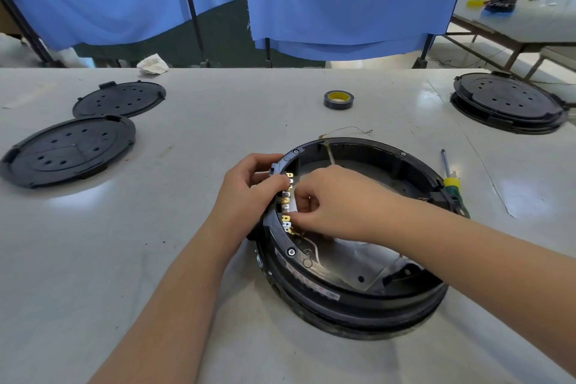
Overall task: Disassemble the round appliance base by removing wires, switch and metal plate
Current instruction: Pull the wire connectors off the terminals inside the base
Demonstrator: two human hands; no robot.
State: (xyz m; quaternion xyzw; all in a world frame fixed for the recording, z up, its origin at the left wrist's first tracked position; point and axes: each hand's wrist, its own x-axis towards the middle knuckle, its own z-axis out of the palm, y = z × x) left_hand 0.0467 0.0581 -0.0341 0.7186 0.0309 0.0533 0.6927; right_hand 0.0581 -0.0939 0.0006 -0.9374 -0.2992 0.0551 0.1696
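Observation:
The round black appliance base (349, 296) lies open on the white table, a metal plate (352, 256) showing inside. At its left rim sits a switch block with a row of brass and silver terminals (287, 206). My left hand (249, 193) grips the rim and the switch from outside, fingers curled over the edge. My right hand (327, 203) reaches in from the right and pinches at the terminals. A thin loose wire (349, 129) lies on the table just behind the base.
Two black round covers (68, 150) (120, 98) lie at the left. Another round base (508, 103) stands far right. A tape roll (338, 99) sits behind, a yellow-green screwdriver (450, 178) beside the base's right rim. Blue curtains hang beyond the table.

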